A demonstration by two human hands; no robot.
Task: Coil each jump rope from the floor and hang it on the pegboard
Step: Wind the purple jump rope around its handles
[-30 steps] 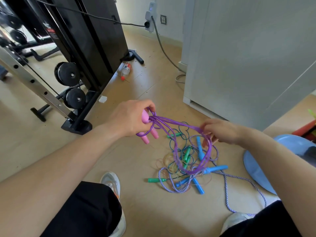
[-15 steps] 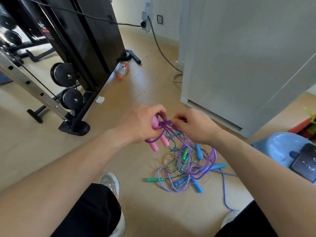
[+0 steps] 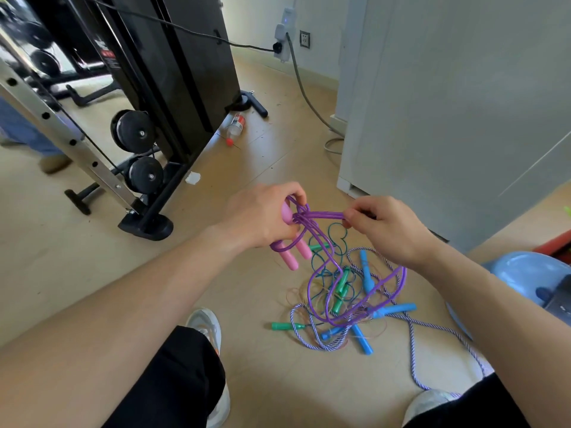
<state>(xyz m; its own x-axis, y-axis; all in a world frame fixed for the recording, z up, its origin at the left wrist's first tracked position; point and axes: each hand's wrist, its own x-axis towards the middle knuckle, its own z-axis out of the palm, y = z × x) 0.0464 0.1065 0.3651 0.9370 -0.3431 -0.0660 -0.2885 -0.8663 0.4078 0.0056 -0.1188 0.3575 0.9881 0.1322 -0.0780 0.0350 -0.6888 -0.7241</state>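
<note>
While my left hand point(image 3: 262, 219) grips the pink handles point(image 3: 292, 257) plus a few gathered loops of the purple rope point(image 3: 327, 215), my right hand point(image 3: 389, 233) pinches a doubled strand stretched level between the two. Left fingers are curled round the bundle; right thumb and forefinger are clamped on the strand. Rest of the purple rope hangs in a long loop down onto the pile of other ropes point(image 3: 343, 291) on the floor point(image 3: 262, 366): green and blue handles, plus a striped cord point(image 3: 412, 350).

Risks, my read:
- The hanging loop looks threaded through the pile, so pulling up could snag it and drag another rope along.
- Loops in the left hand are uneven and crossing, so the coil may knot, or spring open if the grip slackens.

Pegboard not in view.
</note>
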